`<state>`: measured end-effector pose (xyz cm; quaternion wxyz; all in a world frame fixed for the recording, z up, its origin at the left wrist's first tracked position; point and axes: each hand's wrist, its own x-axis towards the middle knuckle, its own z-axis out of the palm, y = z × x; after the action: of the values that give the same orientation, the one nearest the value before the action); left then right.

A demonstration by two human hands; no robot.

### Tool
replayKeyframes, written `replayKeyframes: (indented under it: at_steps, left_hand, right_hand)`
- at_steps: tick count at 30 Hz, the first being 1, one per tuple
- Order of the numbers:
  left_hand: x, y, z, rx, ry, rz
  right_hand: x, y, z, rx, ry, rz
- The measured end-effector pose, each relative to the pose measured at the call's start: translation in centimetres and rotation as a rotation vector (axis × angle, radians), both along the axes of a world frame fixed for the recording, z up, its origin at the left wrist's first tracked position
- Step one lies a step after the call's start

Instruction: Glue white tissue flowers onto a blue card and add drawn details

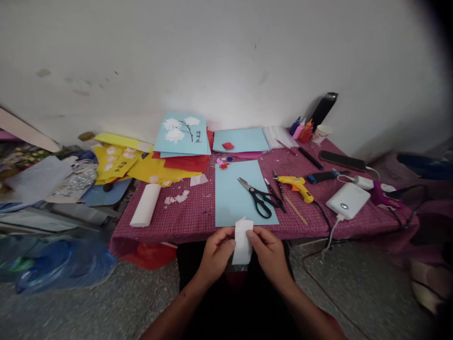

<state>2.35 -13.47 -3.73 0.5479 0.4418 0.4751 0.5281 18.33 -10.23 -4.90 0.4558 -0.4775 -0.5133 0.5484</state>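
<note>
Between my hands, just off the table's front edge, is a folded strip of white tissue paper [242, 243]. My left hand [216, 250] pinches its left side, thumb on top. On the right side my right hand [268, 250] presses its thumb near the upper part of the strip. Beyond the hands lies a light blue sheet of paper [230, 198]. Black-handled scissors [260, 196] rest on it, blades slightly apart and pointing up-left. To the left on the table is a white roll of tissue paper [146, 205].
A yellow glue gun [295, 186], a white power bank [348, 200] and cables lie to the right. Behind stand paint bottles [300, 128], a paper cup [321, 134] and a black flask [323, 108]. A blue flower picture [182, 134] and yellow paper [148, 165] are at the left.
</note>
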Motion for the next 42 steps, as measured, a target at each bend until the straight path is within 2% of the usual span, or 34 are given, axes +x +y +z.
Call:
replayKeyframes:
  at_steps: [8, 16, 19, 25, 27, 30, 32, 36, 39, 42]
  left_hand:
    - [0.3, 0.4, 0.0, -0.047, 0.135, 0.056]
    - [-0.4, 0.9, 0.1, -0.056, 0.102, -0.053]
    - [-0.4, 0.8, 0.4, -0.047, 0.098, -0.095]
    - [-0.7, 0.6, 1.1, -0.005, 0.159, -0.138]
    - [-0.8, 0.5, 1.3, -0.005, 0.137, -0.127]
    - [-0.7, 0.0, 1.3, 0.013, 0.098, -0.031]
    - [-0.3, -0.5, 1.2, 0.046, 0.138, 0.015]
    - [1.0, -1.4, 0.8, 0.07, 0.283, 0.018]
    - [2.0, -1.3, 0.4, 0.011, 0.214, 0.034]
    - [2.3, -0.8, 0.0, -0.061, -0.034, 0.087]
  right_hand:
    - [-0.2, 0.0, 0.0, 0.001, 0.02, 0.033]
    - [1.2, 0.7, 0.3, 0.055, -0.056, 0.087]
    - [1.6, 1.0, 0.9, 0.081, -0.042, 0.082]
    - [1.9, 1.6, 3.1, 0.083, -0.083, 0.242]
    - [1.7, 1.6, 3.7, 0.084, -0.087, 0.222]
    - [1.2, 1.5, 4.0, 0.005, -0.048, 0.145]
    - [0.6, 1.5, 3.9, -0.043, -0.019, 0.088]
    - [-0.9, 1.0, 3.9, -0.077, 0.035, 0.016]
    - [-1.9, 0.5, 4.3, -0.024, 0.026, 0.052]
    - [-1.9, 0.1, 5.0, 0.06, 0.043, 0.207]
